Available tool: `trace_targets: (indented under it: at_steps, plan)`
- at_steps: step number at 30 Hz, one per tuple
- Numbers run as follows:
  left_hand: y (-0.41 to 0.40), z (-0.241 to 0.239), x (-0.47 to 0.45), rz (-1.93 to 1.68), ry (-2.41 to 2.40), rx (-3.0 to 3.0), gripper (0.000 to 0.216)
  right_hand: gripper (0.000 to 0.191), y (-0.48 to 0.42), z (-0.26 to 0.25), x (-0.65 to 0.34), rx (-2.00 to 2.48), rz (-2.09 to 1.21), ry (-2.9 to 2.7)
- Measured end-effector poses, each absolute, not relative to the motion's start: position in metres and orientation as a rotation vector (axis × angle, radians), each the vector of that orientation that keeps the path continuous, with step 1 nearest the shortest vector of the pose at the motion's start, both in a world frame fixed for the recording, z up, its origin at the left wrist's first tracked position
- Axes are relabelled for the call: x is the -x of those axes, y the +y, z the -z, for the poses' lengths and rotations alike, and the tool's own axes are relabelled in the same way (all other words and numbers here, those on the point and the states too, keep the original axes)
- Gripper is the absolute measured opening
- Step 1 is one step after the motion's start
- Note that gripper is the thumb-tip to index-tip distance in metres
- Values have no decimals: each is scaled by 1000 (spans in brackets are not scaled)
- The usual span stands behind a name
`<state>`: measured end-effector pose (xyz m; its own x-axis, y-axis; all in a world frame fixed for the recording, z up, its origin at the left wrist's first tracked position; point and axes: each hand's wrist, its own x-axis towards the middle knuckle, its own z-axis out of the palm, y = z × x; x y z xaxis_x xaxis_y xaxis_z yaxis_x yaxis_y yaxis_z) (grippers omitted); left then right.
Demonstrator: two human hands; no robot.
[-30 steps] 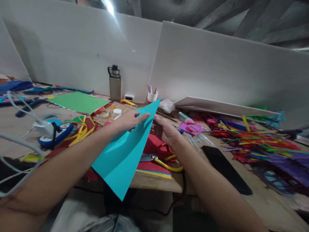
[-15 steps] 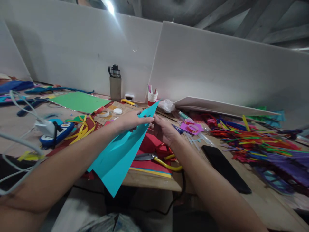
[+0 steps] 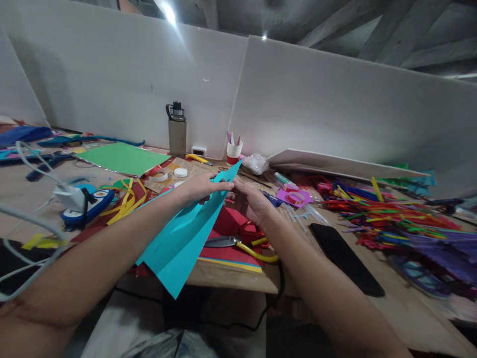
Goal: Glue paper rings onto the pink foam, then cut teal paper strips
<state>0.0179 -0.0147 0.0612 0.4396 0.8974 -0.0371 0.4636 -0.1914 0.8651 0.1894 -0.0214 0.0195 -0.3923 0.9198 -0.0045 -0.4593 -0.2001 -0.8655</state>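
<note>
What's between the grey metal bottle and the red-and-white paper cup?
Head view: a small white box, with a yellow-handled tool lying in front of it.

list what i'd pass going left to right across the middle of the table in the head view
white charger → yellow strips → left hand, pinching the teal paper → right hand → black phone → pile of coloured strips

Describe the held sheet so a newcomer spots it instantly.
On the cluttered wooden table, look at the near edge, centre. The turquoise paper, folded to a long point, is pinched by the left hand and right hand and overhangs that edge. Unlike the flat green sheet and red stack, it is lifted and creased.
</note>
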Motion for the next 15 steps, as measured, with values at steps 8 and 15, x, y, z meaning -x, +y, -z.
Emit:
trace_targets:
  at_steps: [8,15]
  plan:
    - [-15,-65,-17,-596,1196,-1879,43,14,-24,-23,-187,776,-1704,-1084]
    - [-29,-84,-22,-541,1483,-2275,13,18,-18,-13,-185,1209,-1230,-1161]
